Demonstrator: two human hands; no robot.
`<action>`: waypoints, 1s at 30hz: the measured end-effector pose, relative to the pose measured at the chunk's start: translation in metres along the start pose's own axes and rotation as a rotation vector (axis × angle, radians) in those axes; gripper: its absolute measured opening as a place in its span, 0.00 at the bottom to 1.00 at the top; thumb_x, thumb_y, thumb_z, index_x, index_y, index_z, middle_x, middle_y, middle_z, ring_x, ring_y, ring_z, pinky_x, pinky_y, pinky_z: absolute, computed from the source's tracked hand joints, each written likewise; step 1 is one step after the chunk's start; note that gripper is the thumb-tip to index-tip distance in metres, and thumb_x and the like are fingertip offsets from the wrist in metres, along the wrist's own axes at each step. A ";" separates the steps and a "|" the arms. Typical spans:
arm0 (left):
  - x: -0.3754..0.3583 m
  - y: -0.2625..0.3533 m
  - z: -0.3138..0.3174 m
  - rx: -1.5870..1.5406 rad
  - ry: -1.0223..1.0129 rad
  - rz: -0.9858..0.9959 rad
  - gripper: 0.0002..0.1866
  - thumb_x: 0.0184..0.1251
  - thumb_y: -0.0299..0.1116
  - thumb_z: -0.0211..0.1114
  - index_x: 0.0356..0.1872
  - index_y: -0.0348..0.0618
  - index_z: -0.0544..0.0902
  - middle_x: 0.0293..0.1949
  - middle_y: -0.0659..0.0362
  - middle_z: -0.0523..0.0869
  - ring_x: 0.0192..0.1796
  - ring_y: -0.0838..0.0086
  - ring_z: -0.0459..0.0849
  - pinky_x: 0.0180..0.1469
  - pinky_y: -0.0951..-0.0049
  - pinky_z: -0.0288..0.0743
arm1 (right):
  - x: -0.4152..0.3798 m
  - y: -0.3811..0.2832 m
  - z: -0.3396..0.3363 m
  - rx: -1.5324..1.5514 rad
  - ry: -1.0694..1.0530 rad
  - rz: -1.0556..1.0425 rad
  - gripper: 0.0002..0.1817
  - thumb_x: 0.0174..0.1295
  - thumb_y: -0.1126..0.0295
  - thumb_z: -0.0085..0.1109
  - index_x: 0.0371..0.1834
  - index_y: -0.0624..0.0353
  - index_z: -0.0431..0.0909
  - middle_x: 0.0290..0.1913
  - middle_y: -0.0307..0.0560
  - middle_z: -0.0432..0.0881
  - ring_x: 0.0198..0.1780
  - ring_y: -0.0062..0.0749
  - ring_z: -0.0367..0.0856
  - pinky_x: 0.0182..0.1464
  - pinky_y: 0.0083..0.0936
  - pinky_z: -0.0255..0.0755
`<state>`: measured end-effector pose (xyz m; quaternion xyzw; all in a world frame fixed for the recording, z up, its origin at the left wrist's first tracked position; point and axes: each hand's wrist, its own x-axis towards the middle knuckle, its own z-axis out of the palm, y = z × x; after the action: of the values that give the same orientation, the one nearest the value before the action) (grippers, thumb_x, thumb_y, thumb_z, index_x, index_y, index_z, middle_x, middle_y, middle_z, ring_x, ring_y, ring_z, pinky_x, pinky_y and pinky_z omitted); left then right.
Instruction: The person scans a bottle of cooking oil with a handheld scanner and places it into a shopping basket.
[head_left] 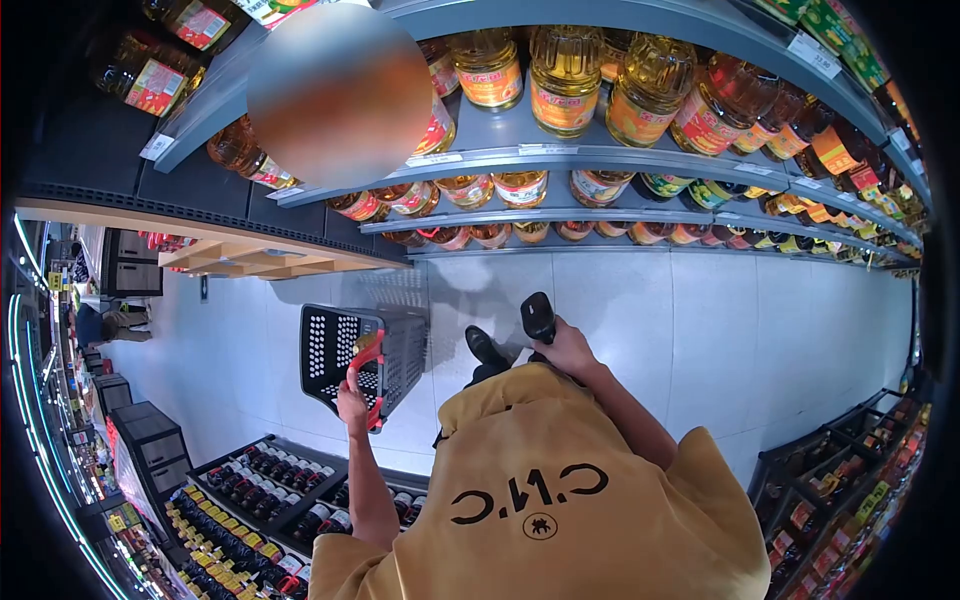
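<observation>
My left hand is closed round the red handle of a dark grey shopping basket with perforated sides. The basket is at my left, tilted so its opening faces left in view. A small brownish item shows by the handle. My right hand hangs low in front of my body, its fingers curled and partly hidden. It overlaps a black shoe in this view; whether it holds anything I cannot tell. Another black shoe is beside it on the floor.
Shelves of bottled cooking oil run across ahead. Dark bottles fill low racks at lower left, with more shelving at lower right. A wooden display stand adjoins the shelf. Another person stands far left on the pale tiled floor.
</observation>
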<state>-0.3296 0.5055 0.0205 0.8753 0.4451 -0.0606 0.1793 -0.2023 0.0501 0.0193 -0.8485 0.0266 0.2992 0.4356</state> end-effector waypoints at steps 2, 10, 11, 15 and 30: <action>0.003 -0.004 0.002 -0.014 0.000 0.001 0.44 0.70 0.72 0.39 0.44 0.36 0.83 0.38 0.38 0.85 0.45 0.39 0.82 0.48 0.48 0.73 | -0.004 -0.004 -0.005 0.024 -0.001 0.001 0.26 0.56 0.57 0.65 0.54 0.62 0.73 0.44 0.60 0.85 0.50 0.56 0.83 0.54 0.43 0.75; -0.004 0.002 0.005 -0.055 -0.026 -0.014 0.44 0.69 0.73 0.41 0.41 0.35 0.85 0.31 0.42 0.85 0.40 0.44 0.82 0.46 0.50 0.71 | -0.002 0.015 -0.008 0.039 -0.020 0.031 0.27 0.55 0.57 0.67 0.54 0.62 0.72 0.48 0.62 0.83 0.54 0.57 0.80 0.57 0.44 0.74; -0.006 0.004 0.008 -0.083 0.002 -0.017 0.44 0.69 0.73 0.42 0.40 0.35 0.85 0.28 0.44 0.84 0.36 0.48 0.82 0.43 0.52 0.71 | -0.002 0.018 -0.007 0.036 -0.020 0.033 0.28 0.55 0.57 0.67 0.54 0.62 0.72 0.49 0.62 0.82 0.54 0.57 0.80 0.57 0.44 0.73; -0.014 0.009 0.011 -0.108 -0.008 -0.048 0.43 0.68 0.73 0.42 0.40 0.35 0.85 0.27 0.46 0.84 0.34 0.53 0.82 0.42 0.54 0.71 | -0.003 0.021 -0.010 0.035 -0.048 0.069 0.28 0.55 0.57 0.67 0.54 0.62 0.72 0.50 0.62 0.82 0.55 0.58 0.79 0.57 0.44 0.73; -0.024 0.015 0.017 -0.205 0.014 -0.085 0.43 0.66 0.73 0.46 0.30 0.34 0.83 0.23 0.52 0.81 0.31 0.58 0.80 0.40 0.57 0.70 | -0.009 0.015 -0.022 0.061 -0.047 0.047 0.27 0.53 0.58 0.68 0.52 0.62 0.74 0.47 0.61 0.84 0.52 0.58 0.81 0.56 0.45 0.75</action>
<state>-0.3304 0.4731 0.0153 0.8332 0.4867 -0.0160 0.2619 -0.2039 0.0224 0.0232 -0.8267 0.0452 0.3282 0.4548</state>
